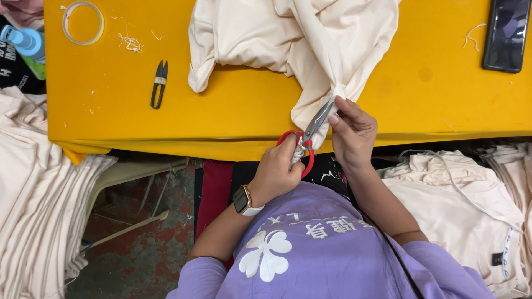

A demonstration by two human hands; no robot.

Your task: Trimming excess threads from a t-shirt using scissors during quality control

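fingers point(339, 113) of your right hand point(352, 135) are pressed together, pinching a fold of the cream garment point(293, 33) where it hangs over the near edge of the yellow counter point(100, 116). your left hand point(277, 171) is closed around the red handles of the scissors point(303, 141), fingers through the loops, with the grey blades pointing up and right so that their tips reach the pinched fold just under your right fingertips. the blades look slightly parted, touching the cloth. a smartwatch point(244, 200) with a pale strap sits on your left wrist.

the rest of the cream garment lies bunched on the counter, well above your hands. to the left on the counter lie small black thread snips point(159, 84), and farther back in the corner a ring of clear tape point(83, 22), with thread scraps point(131, 42) near it. a dark phone point(506, 34) lies at the far right corner. stacks of folded cream garments sit below the counter on your left point(33, 194) and on your right point(460, 210).
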